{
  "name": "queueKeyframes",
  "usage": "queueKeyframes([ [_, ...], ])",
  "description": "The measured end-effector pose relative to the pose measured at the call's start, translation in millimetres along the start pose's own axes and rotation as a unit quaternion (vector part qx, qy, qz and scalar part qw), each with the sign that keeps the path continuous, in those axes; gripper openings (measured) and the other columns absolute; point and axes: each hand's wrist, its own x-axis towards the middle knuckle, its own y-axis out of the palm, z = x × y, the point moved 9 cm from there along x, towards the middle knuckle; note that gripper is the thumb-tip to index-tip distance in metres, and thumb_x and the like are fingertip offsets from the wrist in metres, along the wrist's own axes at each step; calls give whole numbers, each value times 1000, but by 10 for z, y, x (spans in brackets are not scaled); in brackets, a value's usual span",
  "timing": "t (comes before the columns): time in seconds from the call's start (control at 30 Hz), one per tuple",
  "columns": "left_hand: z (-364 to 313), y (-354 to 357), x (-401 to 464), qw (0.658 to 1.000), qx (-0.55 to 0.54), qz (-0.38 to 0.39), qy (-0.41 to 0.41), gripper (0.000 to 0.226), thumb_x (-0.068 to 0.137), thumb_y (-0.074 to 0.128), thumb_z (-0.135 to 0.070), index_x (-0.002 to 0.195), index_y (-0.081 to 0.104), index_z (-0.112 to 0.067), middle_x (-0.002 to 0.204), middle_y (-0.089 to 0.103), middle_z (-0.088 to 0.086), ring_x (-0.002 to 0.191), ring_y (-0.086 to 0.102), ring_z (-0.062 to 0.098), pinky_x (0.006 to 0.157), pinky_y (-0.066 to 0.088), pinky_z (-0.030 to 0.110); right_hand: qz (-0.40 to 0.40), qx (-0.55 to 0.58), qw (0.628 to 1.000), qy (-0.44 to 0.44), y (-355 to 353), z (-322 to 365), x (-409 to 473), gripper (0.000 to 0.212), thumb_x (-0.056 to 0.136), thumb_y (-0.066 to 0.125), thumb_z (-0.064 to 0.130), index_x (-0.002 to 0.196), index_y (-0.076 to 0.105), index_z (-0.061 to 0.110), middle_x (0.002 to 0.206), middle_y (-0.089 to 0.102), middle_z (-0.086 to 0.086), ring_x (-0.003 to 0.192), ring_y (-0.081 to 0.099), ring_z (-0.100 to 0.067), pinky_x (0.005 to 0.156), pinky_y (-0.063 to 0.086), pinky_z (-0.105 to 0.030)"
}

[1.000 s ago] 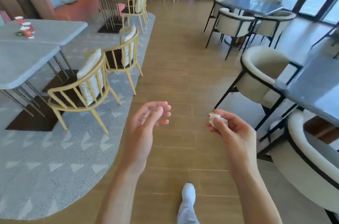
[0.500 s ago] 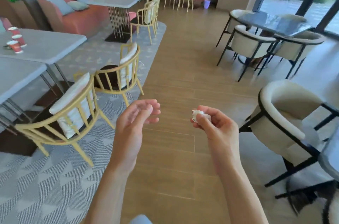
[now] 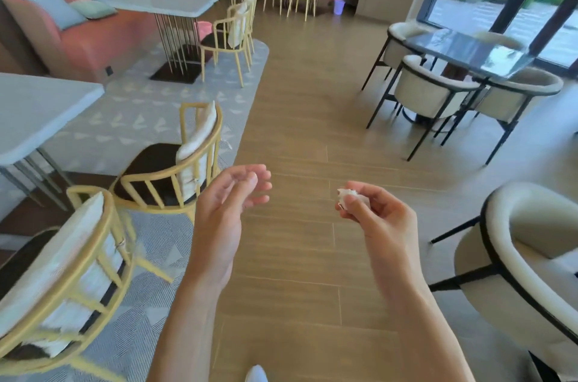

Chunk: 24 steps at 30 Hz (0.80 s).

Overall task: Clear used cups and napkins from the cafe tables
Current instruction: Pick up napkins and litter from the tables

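1. White crumpled napkin (image 3: pixel 346 196) pinched at the fingertips of the right hand (image 3: pixel 380 216), right of frame centre, above the wooden floor (image 3: pixel 300 119).
2. Left hand (image 3: pixel 223 212) raised at centre, fingers loosely curled, holding nothing, well apart from the napkin.
3. Yellow-framed chairs (image 3: pixel 175 172) on a grey patterned rug (image 3: pixel 150 119) at lower left, beside a pale desk (image 3: pixel 34 112) at the left edge.
4. Cream chairs with black frames (image 3: pixel 431 94) round a dark glossy desk (image 3: pixel 469 53) at upper right.
5. Pink sofa (image 3: pixel 93 37) with cushions at upper left.
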Motion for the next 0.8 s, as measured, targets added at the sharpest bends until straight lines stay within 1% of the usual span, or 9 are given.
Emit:
queueKeyframes([
  [0.07,-86,52,508,1000,0,14,12,18,100,59,-13,104,71,0,106,76,11,98,72,25,88,59,40,-14,17,1000,-13,188,147,411,8,91,76,17,94,80,23,84,79,-3,78,74,-15,95,59,-46],
  [0.17,-50,134,1110,1000,7,26,5,19,104,53,-6,104,71,-1,105,75,12,98,71,26,89,58,42,-21,23,999,-14,471,221,925,7,91,75,17,96,79,20,83,78,-6,76,73,-13,96,58,-50],
  [0.27,103,194,1632,1000,4,29,-10,19,103,52,-4,105,70,1,106,74,14,96,71,26,89,57,44,-31,34,999,-5,702,171,1394,7,91,75,15,96,79,18,81,78,-7,73,72,-12,96,58,-49],
  [0.47,449,363,2735,999,9,46,-22,18,101,57,-9,106,69,3,107,75,14,98,71,26,88,59,42,-41,41,998,7,1106,-37,2502,7,90,74,13,93,79,18,80,77,-6,73,72,-13,96,58,-49],
  [0.57,608,490,3426,999,10,46,-18,16,101,56,-8,103,70,1,106,75,11,97,71,26,87,59,42,-44,49,998,0,1335,-99,3216,10,90,75,14,92,80,22,78,77,-2,74,73,-13,96,59,-49],
  [0.67,681,675,4225,999,16,40,-12,18,103,53,-4,99,71,-1,101,75,10,95,71,27,88,58,43,-43,55,998,-11,1586,-82,4052,8,89,76,15,94,80,19,81,78,0,74,74,-13,97,58,-52],
  [0.73,643,812,4756,999,14,37,-5,15,100,58,-9,100,71,-1,99,75,11,94,71,26,86,59,41,-33,59,998,-16,1763,5,4587,8,88,76,19,95,79,21,86,79,-1,76,75,-14,96,58,-52],
  [0.8,577,969,5257,999,-1,37,9,19,95,59,-15,99,70,0,99,75,11,93,72,25,85,60,39,-26,65,997,-27,1906,116,5082,10,86,76,23,95,79,23,87,79,-1,77,75,-15,95,58,-52],
])
